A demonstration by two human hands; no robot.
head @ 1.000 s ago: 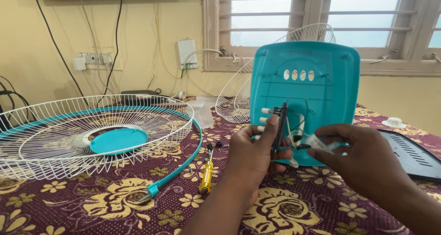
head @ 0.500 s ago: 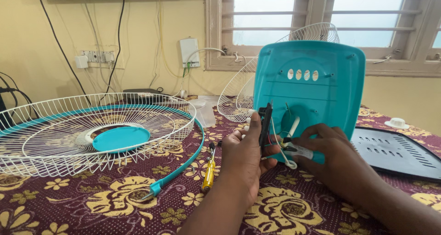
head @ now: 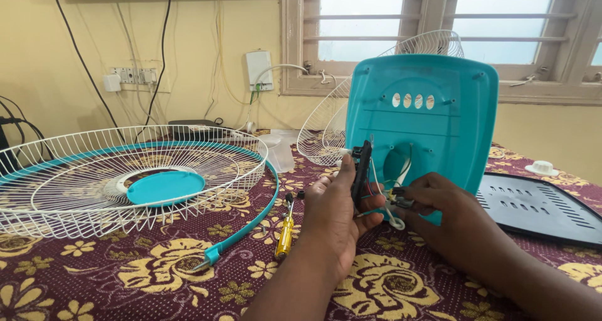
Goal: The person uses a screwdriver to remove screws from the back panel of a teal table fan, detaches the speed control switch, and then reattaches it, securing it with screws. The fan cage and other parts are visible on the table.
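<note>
My left hand (head: 335, 211) holds a narrow black switch strip (head: 361, 170) upright, with thin wires running from it. My right hand (head: 451, 217) pinches a small dark wire connector (head: 401, 202) just right of that strip. Both hands sit in front of a teal plastic fan base cover (head: 433, 120), which stands on edge with a round hole at its middle. White wires (head: 394, 217) loop down between the hands.
A white wire fan guard (head: 119, 176) with a teal centre disc lies at left, a teal rim ring (head: 251, 224) beside it. A yellow-handled screwdriver (head: 285, 233) lies on the floral tablecloth. A second guard (head: 332, 126) leans behind the cover. A black plate (head: 539, 208) lies at right.
My right hand has drawn in close to the left, and now pinches the small connector beside the black strip. The teal cover stays standing.
</note>
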